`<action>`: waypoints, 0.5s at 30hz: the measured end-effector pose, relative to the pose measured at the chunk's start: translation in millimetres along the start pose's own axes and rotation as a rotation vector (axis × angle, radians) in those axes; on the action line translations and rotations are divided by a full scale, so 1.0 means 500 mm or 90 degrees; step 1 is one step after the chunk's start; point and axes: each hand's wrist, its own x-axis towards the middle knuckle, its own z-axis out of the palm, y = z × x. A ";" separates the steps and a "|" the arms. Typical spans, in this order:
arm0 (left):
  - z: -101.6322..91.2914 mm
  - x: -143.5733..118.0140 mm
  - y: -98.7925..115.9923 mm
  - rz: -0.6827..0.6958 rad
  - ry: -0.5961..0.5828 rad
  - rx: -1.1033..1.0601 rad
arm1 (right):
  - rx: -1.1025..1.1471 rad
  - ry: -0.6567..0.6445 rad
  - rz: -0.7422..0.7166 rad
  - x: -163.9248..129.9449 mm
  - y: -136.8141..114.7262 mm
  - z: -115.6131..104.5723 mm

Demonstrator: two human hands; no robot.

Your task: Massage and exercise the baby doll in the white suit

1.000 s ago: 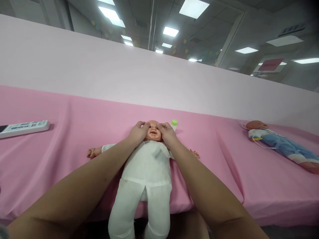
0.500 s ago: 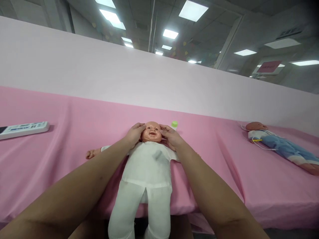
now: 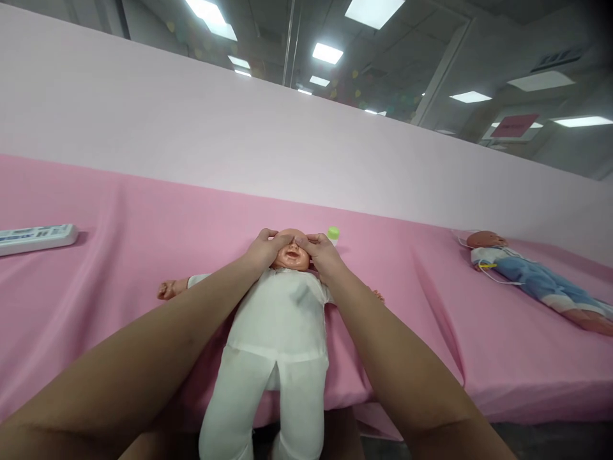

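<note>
Pink cloth (image 3: pixel 143 255) carries the doll (image 3: pixel 278 319), face up before me, legs toward me. My left hand (image 3: pixel 263 251) and right hand (image 3: pixel 324 254) flank its head — thumbs laid over the eyes; whether my other fingers clamp, I cannot tell. A bottle (image 3: pixel 333 233) is just beyond my right hand.

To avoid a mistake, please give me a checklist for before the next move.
1. White-clothed, plastic-headed baby doll face up: ok.
2. Bare left hand touching its head: ok.
3. Bare right hand touching its head: ok.
4. Doll's eyes uncovered: not ok; fingers cover them.
5. Doll's legs fully on pink cloth-covered surface: not ok; past near edge.
6. Small green-capped container apart from right hand: cannot tell; partly hidden.
</note>
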 end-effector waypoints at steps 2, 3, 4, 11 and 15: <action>0.000 0.003 -0.009 0.023 0.013 -0.008 | 0.011 0.019 -0.007 0.005 0.006 0.004; 0.000 0.005 -0.014 0.038 0.017 -0.016 | 0.016 0.023 -0.014 0.006 0.009 0.006; -0.001 0.008 -0.018 0.050 0.019 -0.025 | 0.019 0.021 -0.021 0.007 0.012 0.007; -0.015 0.009 -0.016 0.047 -0.029 -0.097 | 0.003 -0.077 -0.051 0.000 0.010 -0.014; -0.037 -0.007 0.003 -0.010 -0.088 -0.104 | 0.022 -0.151 -0.016 -0.010 -0.006 -0.037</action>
